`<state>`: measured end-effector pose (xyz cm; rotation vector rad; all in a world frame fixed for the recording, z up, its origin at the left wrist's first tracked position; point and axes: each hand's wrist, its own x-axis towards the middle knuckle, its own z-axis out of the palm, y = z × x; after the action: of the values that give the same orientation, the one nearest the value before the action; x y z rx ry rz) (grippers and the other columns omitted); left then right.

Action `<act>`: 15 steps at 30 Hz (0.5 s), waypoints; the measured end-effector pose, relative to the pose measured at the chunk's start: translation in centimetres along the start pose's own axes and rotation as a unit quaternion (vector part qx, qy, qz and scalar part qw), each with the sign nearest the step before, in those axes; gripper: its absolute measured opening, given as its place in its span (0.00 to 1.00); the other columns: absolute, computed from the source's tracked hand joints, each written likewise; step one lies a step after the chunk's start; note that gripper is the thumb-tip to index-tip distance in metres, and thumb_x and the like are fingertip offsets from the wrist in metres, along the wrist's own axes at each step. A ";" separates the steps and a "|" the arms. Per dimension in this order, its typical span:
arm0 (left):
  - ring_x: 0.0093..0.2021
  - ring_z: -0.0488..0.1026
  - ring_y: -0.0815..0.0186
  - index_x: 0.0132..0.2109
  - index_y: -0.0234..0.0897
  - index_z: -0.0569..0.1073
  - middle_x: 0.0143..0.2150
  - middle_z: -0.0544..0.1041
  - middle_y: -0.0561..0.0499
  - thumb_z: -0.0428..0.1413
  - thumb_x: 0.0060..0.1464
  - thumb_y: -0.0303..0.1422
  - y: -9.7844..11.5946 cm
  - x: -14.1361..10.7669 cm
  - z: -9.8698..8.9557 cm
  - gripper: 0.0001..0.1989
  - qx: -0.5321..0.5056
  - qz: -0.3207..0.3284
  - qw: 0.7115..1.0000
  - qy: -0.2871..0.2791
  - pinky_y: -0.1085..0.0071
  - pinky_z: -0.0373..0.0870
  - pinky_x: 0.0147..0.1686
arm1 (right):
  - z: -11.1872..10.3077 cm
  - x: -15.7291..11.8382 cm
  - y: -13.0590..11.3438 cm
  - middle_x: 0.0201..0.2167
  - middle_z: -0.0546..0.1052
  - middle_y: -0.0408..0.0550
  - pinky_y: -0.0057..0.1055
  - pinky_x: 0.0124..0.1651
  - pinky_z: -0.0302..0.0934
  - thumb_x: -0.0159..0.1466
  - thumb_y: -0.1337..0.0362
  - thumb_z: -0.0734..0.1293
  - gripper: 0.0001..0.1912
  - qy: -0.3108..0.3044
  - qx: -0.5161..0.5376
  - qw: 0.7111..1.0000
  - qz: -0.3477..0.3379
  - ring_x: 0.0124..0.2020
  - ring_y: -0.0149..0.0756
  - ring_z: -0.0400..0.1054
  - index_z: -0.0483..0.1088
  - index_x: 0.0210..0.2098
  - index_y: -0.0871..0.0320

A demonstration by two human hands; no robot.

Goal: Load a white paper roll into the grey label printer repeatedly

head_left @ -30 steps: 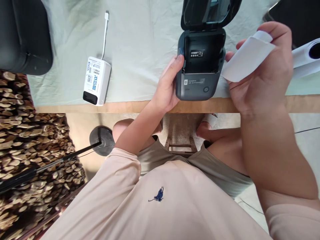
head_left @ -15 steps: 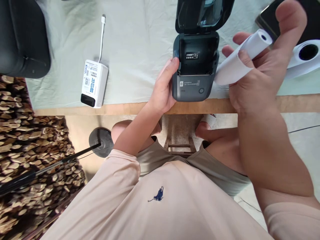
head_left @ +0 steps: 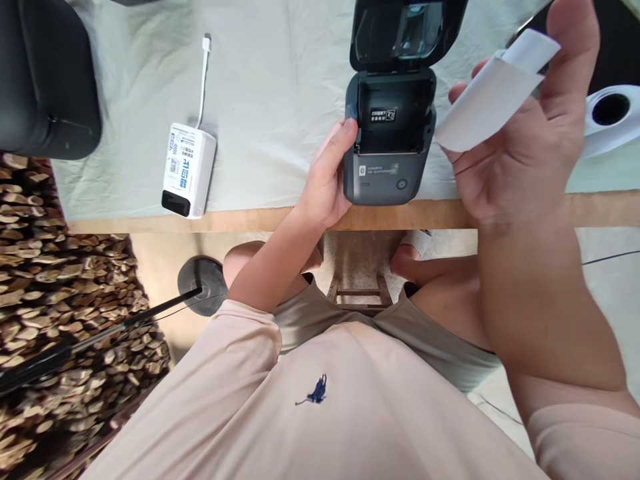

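My left hand point(head_left: 330, 167) grips the left side of a dark grey printer point(head_left: 387, 177) at the table's front edge. The printer's lid point(head_left: 400, 33) stands raised, and its paper bay, with a small white label inside, shows no roll. To the right of the printer, my right hand point(head_left: 525, 133) holds a small white paper roll point(head_left: 485, 103) against the palm and fingers. The roll is tilted, with a loose flap of paper over it, and its lower left end is close to the printer's right side. The thumb is stretched upward.
A white power bank point(head_left: 187, 170) with a short cable lies on the left of the cloth-covered table point(head_left: 260, 100). A black case point(head_left: 55, 80) sits at the far left. Another white roll point(head_left: 613, 113) and a dark object point(head_left: 617, 47) are at the right.
My right hand has turned the paper roll, so its hollow end no longer shows and the loose flap now covers more of it. My left hand and the printer have hardly moved.
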<state>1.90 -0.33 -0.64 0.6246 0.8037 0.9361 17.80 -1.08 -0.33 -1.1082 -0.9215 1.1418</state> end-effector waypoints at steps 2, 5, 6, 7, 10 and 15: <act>0.48 0.66 0.65 0.41 0.36 0.65 0.31 0.70 0.53 0.44 0.50 0.41 0.1 0.0 0.1 0.16 -0.004 -0.004 1.000 0.001 0.70 0.67 0.44 | 0.0 0.1 0.2 0.44 0.58 0.32 0.21 0.40 0.63 0.51 0.61 0.59 0.24 -0.008 -0.001 1.000 -0.014 0.45 0.17 0.57 0.47 0.44 0.38; 0.49 0.65 0.65 0.40 0.36 0.65 0.32 0.70 0.53 0.44 0.49 0.41 0.2 0.0 0.2 0.16 -0.009 -0.009 1.000 0.013 0.70 0.67 0.45 | -0.1 0.1 0.4 0.42 0.59 0.35 0.18 0.34 0.62 0.48 0.60 0.62 0.22 -0.018 0.004 1.000 -0.006 0.38 0.16 0.58 0.51 0.42 0.42; 0.50 0.65 0.65 0.40 0.36 0.65 0.32 0.70 0.53 0.45 0.49 0.41 0.2 0.0 0.1 0.16 -0.011 -0.011 1.000 0.016 0.70 0.67 0.45 | -0.1 0.1 0.4 0.41 0.60 0.37 0.18 0.32 0.61 0.48 0.60 0.62 0.20 -0.022 0.006 1.000 0.006 0.36 0.16 0.58 0.53 0.40 0.45; 0.50 0.65 0.65 0.40 0.36 0.66 0.32 0.70 0.53 0.45 0.49 0.41 0.1 0.0 0.1 0.15 -0.013 -0.012 1.000 0.018 0.71 0.67 0.45 | -0.1 0.1 0.3 0.41 0.60 0.38 0.18 0.31 0.61 0.49 0.60 0.61 0.18 -0.027 0.008 0.999 0.019 0.34 0.16 0.58 0.54 0.39 0.47; 0.50 0.64 0.64 0.41 0.36 0.66 0.31 0.70 0.52 0.46 0.48 0.42 0.1 0.1 -0.1 0.17 -0.010 -0.010 1.000 0.004 0.70 0.67 0.45 | 0.1 -0.1 0.2 0.41 0.59 0.37 0.20 0.32 0.62 0.50 0.58 0.60 0.17 -0.037 0.019 0.998 0.057 0.33 0.15 0.58 0.53 0.39 0.47; 0.51 0.63 0.64 0.42 0.36 0.65 0.32 0.70 0.53 0.44 0.49 0.42 0.0 0.1 -0.1 0.18 0.000 -0.012 1.000 0.001 0.69 0.66 0.46 | 0.3 -0.2 0.3 0.41 0.58 0.35 0.19 0.32 0.60 0.49 0.59 0.61 0.22 -0.024 -0.024 0.999 0.040 0.38 0.18 0.60 0.48 0.41 0.41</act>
<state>1.83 -0.26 -0.71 0.6122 0.8116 0.9160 17.39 -1.23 -0.52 -1.1685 -0.9531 1.2217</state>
